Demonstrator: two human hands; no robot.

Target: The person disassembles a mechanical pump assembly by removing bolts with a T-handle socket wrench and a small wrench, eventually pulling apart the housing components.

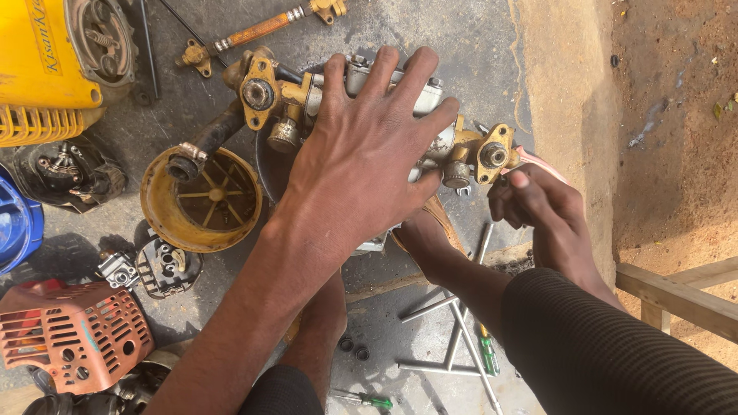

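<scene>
We are mid-strip: our left hand (361,146), fingers spread, presses the brass pump body (369,115) down on the concrete floor (461,46), our right hand (542,211) pinches something at its end flange (493,154), and 2 screwdrivers (486,350) lie unused.

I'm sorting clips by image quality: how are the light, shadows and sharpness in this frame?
Head view: hard sunlight on the sandy ground, softer shade over the concrete floor; the left hand on the brass pump body is sharp; the right hand is slightly soft; no strong glare.
</scene>
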